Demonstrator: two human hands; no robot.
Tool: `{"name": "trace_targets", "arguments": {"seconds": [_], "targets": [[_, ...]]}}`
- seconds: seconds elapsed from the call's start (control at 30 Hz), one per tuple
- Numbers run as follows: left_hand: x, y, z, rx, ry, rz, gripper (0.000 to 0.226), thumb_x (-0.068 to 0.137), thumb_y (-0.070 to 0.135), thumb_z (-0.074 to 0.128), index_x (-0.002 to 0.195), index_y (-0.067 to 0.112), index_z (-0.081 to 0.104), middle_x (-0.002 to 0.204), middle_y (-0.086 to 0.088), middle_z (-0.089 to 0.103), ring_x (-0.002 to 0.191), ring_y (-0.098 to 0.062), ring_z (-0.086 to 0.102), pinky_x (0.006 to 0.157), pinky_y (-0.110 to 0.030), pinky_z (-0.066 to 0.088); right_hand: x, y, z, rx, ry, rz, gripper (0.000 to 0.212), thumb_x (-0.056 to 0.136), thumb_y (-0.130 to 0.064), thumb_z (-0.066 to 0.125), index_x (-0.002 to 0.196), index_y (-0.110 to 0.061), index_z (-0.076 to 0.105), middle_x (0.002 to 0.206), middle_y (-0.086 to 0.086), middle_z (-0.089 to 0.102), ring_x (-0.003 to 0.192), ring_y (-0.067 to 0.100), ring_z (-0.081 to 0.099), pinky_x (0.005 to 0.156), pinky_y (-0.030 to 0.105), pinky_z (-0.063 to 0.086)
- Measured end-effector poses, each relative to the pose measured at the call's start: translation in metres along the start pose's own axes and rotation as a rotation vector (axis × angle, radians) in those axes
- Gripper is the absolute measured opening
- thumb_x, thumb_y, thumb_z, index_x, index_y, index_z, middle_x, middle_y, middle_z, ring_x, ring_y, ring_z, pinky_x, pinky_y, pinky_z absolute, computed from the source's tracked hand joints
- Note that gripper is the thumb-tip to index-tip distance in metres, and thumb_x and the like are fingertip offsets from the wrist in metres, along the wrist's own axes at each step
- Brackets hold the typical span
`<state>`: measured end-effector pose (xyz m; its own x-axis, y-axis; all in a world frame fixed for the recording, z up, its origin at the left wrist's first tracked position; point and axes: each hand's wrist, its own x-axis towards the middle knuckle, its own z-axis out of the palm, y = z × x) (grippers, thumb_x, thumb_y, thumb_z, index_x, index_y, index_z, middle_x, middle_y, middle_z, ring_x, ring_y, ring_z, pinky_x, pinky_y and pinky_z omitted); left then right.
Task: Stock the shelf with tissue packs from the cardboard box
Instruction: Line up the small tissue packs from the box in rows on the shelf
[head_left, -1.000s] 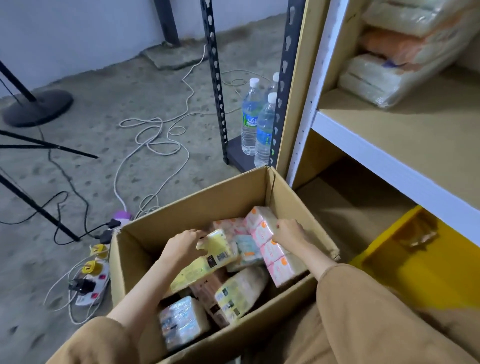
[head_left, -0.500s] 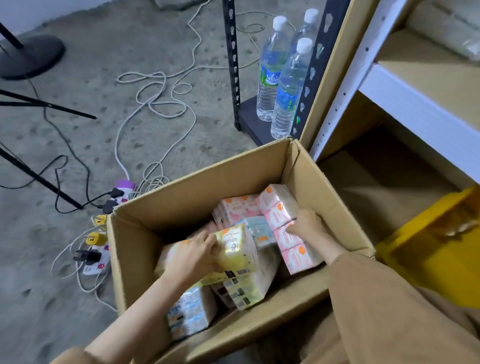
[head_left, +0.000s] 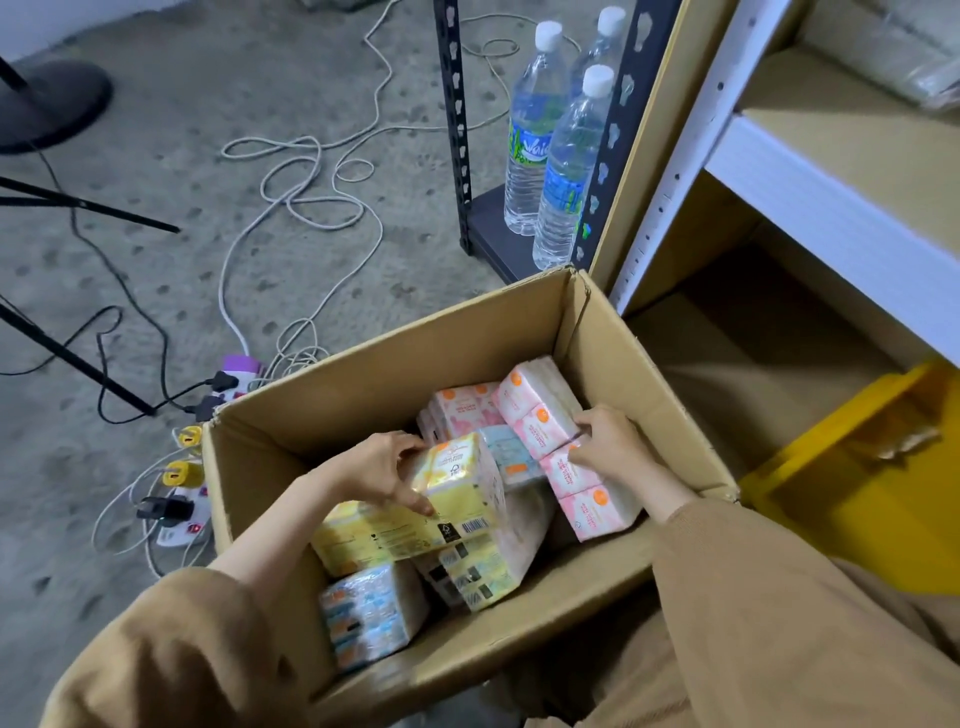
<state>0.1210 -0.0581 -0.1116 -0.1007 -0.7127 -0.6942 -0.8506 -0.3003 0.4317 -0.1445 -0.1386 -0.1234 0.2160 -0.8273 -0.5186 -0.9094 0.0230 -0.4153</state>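
Reaching into the open cardboard box (head_left: 613, 332) on the floor beside the shelf (head_left: 810, 171): left hand (head_left: 376, 470) clasping the upper end of a yellow tissue pack (head_left: 415, 512), right hand (head_left: 610, 447) curled around the side of a pink tissue pack (head_left: 563, 447). Both packs inside the box, lying among others. Three water bottles (head_left: 563, 171) upright nearby.

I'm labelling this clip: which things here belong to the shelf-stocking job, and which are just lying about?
Job: cardboard box, yellow tissue pack, pink tissue pack, shelf, left hand, right hand.
Lying about: water bottles, power strip, yellow bin.
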Motion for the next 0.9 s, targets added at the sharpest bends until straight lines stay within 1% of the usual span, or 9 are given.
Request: {"name": "trace_targets", "arguments": {"seconds": [0.1,0.2,0.27,0.4,0.43,0.53,0.63,0.73,0.9], "targets": [[-0.014,0.007,0.008,0.084,0.143,0.078,0.115,0.031,0.066,0.064,0.130,0.009,0.045,0.122,-0.005,0.049,0.112,-0.020,0.050,0.094,-0.028,0.043,-0.003,0.001,-0.001,0.010,-0.010,-0.073,0.033,0.074,-0.011,0.065,0.106,-0.005,0.066,0.112,0.010,0.058,0.100,0.029,0.059,0.079,0.031,0.046],[-0.024,0.012,0.034,0.255,0.589,0.205,0.096,0.029,0.052,0.085,0.105,0.008,0.045,0.094,-0.014,0.055,0.084,-0.028,0.055,0.074,-0.035,0.053,-0.005,-0.001,0.000,0.012,0.018,-0.121,0.040,0.073,-0.011,0.067,0.113,-0.006,0.064,0.117,0.010,0.058,0.106,0.028,0.057,0.087,0.035,0.048],[-0.028,0.018,0.051,0.284,0.674,0.223,0.091,0.026,0.054,0.087,0.093,0.008,0.045,0.081,-0.011,0.058,0.072,-0.023,0.054,0.062,-0.028,0.052,-0.003,-0.002,0.003,0.009,0.012,-0.121,0.044,0.072,-0.012,0.068,0.116,-0.006,0.061,0.121,0.011,0.056,0.110,0.028,0.054,0.091,0.035,0.047],[-0.028,0.017,0.066,0.231,0.482,0.269,0.097,0.020,0.050,0.089,0.097,0.006,0.050,0.088,-0.009,0.060,0.076,-0.022,0.062,0.067,-0.029,0.056,0.004,-0.005,0.007,0.061,-0.052,-0.047,0.057,0.068,-0.016,0.076,0.118,-0.008,0.050,0.126,0.013,0.046,0.115,0.027,0.047,0.094,0.032,0.039],[-0.027,0.015,0.059,0.132,0.426,0.267,0.090,0.030,0.043,0.091,0.102,0.004,0.053,0.094,-0.006,0.058,0.081,-0.016,0.056,0.075,-0.023,0.050,0.007,-0.006,0.007,0.081,-0.050,-0.014,0.057,0.066,-0.020,0.079,0.112,-0.008,0.049,0.125,0.013,0.048,0.114,0.027,0.047,0.093,0.033,0.040],[-0.021,0.006,0.033,-0.120,0.229,0.207,0.066,0.037,0.053,0.081,0.089,0.024,0.051,0.086,0.015,0.042,0.073,0.006,0.041,0.069,-0.005,0.037,0.014,-0.007,0.006,0.103,-0.021,0.061,0.062,0.063,-0.034,0.083,0.105,-0.007,0.046,0.125,0.016,0.051,0.110,0.027,0.049,0.085,0.031,0.038],[-0.007,0.008,0.016,-0.197,0.069,0.118,0.080,0.037,0.058,0.074,0.104,0.020,0.053,0.094,0.010,0.044,0.086,-0.006,0.046,0.078,-0.010,0.038,0.021,-0.011,0.009,0.093,-0.004,0.117,0.081,0.067,-0.043,0.079,0.126,0.001,0.044,0.132,0.019,0.047,0.121,0.030,0.045,0.097,0.035,0.038],[0.013,0.019,0.011,-0.092,-0.103,0.060,0.086,0.062,0.029,0.086,0.134,0.010,0.043,0.120,0.001,0.042,0.111,-0.015,0.045,0.095,-0.028,0.042,0.025,-0.015,0.010,0.079,-0.030,0.136,0.076,0.069,-0.047,0.075,0.123,0.001,0.049,0.130,0.020,0.047,0.123,0.033,0.042,0.101,0.035,0.036],[0.025,0.025,0.012,-0.042,-0.231,-0.031,0.090,0.067,0.023,0.084,0.142,0.013,0.034,0.141,-0.005,0.043,0.128,-0.022,0.044,0.106,-0.029,0.037,0.025,-0.013,0.015,0.045,-0.031,0.103,0.081,0.068,-0.045,0.075,0.128,-0.002,0.042,0.132,0.020,0.039,0.127,0.032,0.033,0.106,0.035,0.030]]}}
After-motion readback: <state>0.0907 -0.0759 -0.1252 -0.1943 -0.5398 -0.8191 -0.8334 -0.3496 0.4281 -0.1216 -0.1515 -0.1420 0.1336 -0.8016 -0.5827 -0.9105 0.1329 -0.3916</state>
